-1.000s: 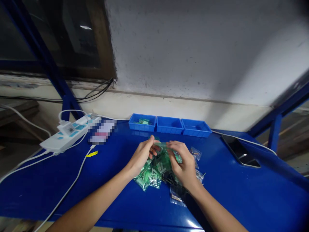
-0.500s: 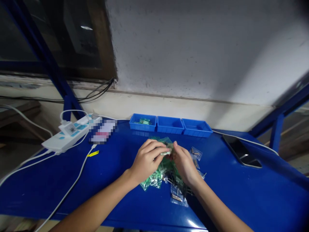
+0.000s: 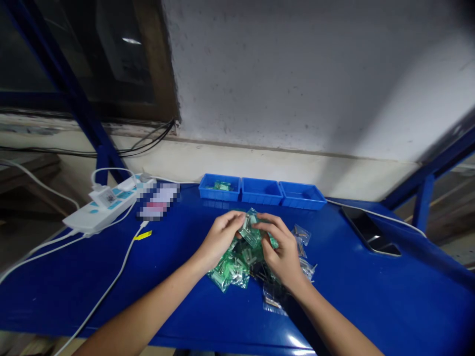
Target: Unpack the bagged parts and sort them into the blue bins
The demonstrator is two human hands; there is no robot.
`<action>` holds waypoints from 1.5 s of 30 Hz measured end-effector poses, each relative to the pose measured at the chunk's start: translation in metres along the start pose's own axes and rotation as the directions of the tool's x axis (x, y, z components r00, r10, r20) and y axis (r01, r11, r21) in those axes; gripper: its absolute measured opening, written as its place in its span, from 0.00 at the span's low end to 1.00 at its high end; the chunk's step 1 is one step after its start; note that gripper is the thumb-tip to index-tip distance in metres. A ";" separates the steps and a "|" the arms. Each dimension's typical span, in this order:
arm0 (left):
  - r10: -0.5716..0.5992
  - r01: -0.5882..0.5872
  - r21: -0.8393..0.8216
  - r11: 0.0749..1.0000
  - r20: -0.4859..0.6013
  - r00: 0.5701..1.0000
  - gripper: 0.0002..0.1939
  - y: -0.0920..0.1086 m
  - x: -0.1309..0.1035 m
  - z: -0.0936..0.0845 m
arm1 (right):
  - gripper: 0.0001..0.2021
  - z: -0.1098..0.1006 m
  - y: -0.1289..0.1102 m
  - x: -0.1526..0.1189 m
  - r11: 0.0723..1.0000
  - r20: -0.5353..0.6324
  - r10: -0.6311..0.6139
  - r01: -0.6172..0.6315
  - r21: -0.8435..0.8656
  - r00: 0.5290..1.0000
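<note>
A small clear-green plastic bag (image 3: 251,230) with pale stick-like parts inside is pinched by its left edge between the thumb and fingers of my left hand (image 3: 221,236). My right hand (image 3: 282,247) is at the bag's right side, its fingers curved and spread apart; whether the fingertips touch the bag is hard to tell. Under both hands lies a pile of similar green bags (image 3: 233,271). Clear bags with brownish parts (image 3: 273,299) lie at the near right of the pile, and another clear bag (image 3: 302,234) lies beyond my right hand.
Three blue bins stand against the wall: the left bin (image 3: 219,195) holds green bags, beside the middle bin (image 3: 261,193) and right bin (image 3: 302,197). A white power strip (image 3: 107,210) and a pixelated object (image 3: 158,201) are at left, with cables. A dark phone (image 3: 371,232) lies right.
The bag, earlier bunched and mostly hidden between both hands, now shows spread out in my left hand. My right hand's fingers have turned and come apart.
</note>
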State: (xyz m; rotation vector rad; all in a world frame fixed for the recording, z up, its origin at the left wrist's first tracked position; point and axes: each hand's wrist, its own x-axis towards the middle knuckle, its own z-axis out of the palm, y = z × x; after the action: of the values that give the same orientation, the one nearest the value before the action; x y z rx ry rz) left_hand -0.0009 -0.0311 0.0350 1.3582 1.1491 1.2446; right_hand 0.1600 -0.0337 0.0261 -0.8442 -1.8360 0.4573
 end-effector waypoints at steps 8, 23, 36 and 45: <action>0.613 -0.545 0.578 0.608 0.095 0.784 0.10 -0.001 -0.008 -0.001 | 0.12 -0.001 0.001 0.008 0.918 0.060 0.378 -0.382 0.103 0.924; -0.059 0.060 -0.087 0.994 0.011 0.998 0.24 0.003 -0.003 0.002 | 0.14 -0.001 0.003 0.005 0.994 -0.028 0.108 -0.108 0.013 0.994; 0.590 -0.577 0.647 0.498 0.235 0.772 0.12 -0.002 -0.005 -0.008 | 0.18 0.000 0.001 0.011 0.695 0.163 0.536 -0.543 0.471 0.828; 0.555 -0.601 0.676 0.428 0.328 0.764 0.16 -0.005 -0.001 -0.011 | 0.08 0.001 0.006 0.011 0.540 0.150 0.610 -0.547 0.640 0.778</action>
State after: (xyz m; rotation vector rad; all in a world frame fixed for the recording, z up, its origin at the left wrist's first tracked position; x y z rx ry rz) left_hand -0.0116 -0.0310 0.0309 2.6082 1.2572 1.1896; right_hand 0.1589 -0.0216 0.0286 -0.9275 -1.1004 1.3884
